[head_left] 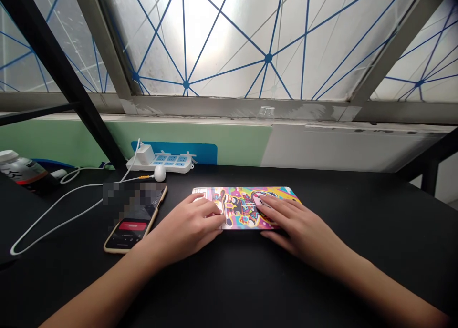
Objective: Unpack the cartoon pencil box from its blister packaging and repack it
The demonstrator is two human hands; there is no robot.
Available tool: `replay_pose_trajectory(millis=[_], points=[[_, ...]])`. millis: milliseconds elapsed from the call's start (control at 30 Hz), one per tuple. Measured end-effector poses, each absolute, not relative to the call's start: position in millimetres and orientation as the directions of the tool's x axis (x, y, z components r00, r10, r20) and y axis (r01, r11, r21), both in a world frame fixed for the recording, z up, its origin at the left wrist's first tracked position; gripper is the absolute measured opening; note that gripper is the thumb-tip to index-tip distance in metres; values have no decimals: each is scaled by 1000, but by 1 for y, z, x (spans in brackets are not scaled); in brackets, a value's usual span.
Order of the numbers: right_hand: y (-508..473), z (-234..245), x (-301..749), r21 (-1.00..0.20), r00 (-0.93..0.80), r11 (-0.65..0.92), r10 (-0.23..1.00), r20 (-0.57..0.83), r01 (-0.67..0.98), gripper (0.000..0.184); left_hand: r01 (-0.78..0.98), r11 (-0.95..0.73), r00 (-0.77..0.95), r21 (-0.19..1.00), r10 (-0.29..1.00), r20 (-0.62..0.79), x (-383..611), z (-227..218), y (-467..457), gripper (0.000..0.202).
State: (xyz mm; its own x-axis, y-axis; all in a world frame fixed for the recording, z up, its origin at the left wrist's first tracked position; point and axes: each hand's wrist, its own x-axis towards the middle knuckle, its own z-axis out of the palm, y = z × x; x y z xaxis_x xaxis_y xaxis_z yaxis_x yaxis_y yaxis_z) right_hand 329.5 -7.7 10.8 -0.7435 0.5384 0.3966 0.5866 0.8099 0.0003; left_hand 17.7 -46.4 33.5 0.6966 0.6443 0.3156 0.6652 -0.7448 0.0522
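A flat, brightly coloured cartoon-printed packet point(243, 199) lies on the black table point(358, 213) in front of me. My left hand point(186, 228) rests on its left end, fingers stretched out flat on the print. My right hand point(296, 225) lies over its right end, fingers also extended and pressing down on the surface. Neither hand grips anything; both simply touch the packet from above.
A phone point(134, 218) with a lit screen lies left of my left hand, with a white cable point(53, 209) running to a white power strip point(161, 162) by the wall. A bottle point(21, 170) lies at the far left. A window sill runs behind.
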Motion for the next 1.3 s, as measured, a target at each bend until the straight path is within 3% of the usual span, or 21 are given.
replay_pose_trajectory(millis=[100,300,433,700,867,1133,1300], points=[[-10,4,320,28,-777,824,522,353,567,58,671,-736,697,86,666,266,21,30,-46,28],[-10,-3,317,118,-798,808,529,288,578,67,850,-484,471,208,875,114,17,16,-40,88],[-10,0,320,106,-802,807,546,241,581,74,883,-379,390,275,921,16,15,14,-38,87],[-6,17,343,-78,-775,773,632,15,629,83,897,-344,359,277,933,-5,17,17,-37,92],[1,24,366,-134,-747,737,664,-44,663,79,899,-332,354,284,935,-28,16,18,-38,93],[9,33,372,-83,-712,720,694,105,689,52,895,-341,361,289,932,-18,15,19,-38,92],[4,18,343,-25,-714,741,656,246,671,55,900,-336,358,277,933,-28,16,18,-39,92]])
